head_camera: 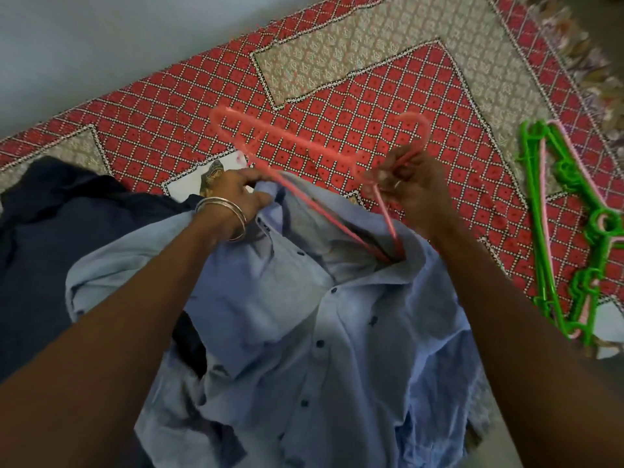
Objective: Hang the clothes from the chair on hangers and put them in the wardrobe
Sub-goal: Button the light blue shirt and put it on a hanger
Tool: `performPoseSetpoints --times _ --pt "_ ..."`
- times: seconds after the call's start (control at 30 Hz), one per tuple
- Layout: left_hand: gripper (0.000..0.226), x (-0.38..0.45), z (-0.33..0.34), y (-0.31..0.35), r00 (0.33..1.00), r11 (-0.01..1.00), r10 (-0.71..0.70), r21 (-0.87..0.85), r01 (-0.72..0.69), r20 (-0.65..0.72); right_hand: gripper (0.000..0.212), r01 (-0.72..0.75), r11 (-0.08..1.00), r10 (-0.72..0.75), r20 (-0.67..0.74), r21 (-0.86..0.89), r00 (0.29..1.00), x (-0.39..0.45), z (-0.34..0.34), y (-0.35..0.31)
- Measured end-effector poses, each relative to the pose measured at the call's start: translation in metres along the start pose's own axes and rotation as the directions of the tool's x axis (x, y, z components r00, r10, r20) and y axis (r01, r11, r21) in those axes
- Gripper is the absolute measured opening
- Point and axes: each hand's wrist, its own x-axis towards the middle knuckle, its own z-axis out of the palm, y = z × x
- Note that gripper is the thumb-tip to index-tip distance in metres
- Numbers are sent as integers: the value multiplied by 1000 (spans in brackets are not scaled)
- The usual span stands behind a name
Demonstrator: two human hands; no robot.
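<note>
A light blue button-up shirt lies spread below me over a red patterned bedspread. A pink plastic hanger is held over it, one end pushed down inside the collar opening. My right hand grips the hanger near its middle. My left hand, with bangles on the wrist, pinches the shirt's collar edge beside the hanger's arm. A dark navy garment lies at the left, partly under the shirt.
Several green hangers with a pale pink one among them lie on the bedspread at the right. A pale wall runs along the top left. A fringed floral cloth lies at the top right corner.
</note>
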Motion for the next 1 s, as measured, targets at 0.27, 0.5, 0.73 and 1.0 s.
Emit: performPoseSetpoints --times 0.27,0.5,0.73,1.0 --pt "40 -2 -9 5 990 897 -120 -435 77 -71 12 -132 970 133 9 206 991 -16 8 18" --pt "44 -5 -21 -17 989 991 -130 -51 126 -67 13 -156 958 123 -148 -239 981 -55 -15 6" --pt "38 8 -12 15 999 934 20 357 -7 -34 23 -368 840 262 -298 -399 918 -54 -8 19" --pt "41 26 26 68 973 934 215 309 -179 -85 9 -240 367 235 -160 -899 959 45 35 -12"
